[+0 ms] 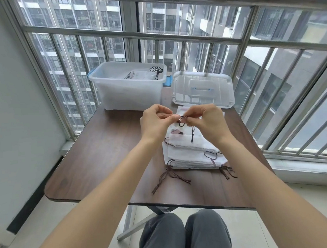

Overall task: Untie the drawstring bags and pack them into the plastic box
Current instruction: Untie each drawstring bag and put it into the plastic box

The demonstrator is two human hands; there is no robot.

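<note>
A stack of white drawstring bags point(192, 154) with dark brown cords lies on the brown table point(102, 158), right of centre. Above the stack, my left hand point(155, 122) and my right hand point(205, 120) meet fingertip to fingertip, each pinching the dark knotted drawstring point(182, 118) of the top bag. A loose cord end hangs down below my right hand. The clear plastic box point(131, 95) stands open at the table's far edge. Inside it lies at least one white bag with a black cord.
The box's clear lid point(203, 89) with a blue-trimmed handle lies flat to the right of the box. A metal window railing point(171, 35) runs behind and to the right of the table. My knees in grey trousers point(185, 237) are under the near edge.
</note>
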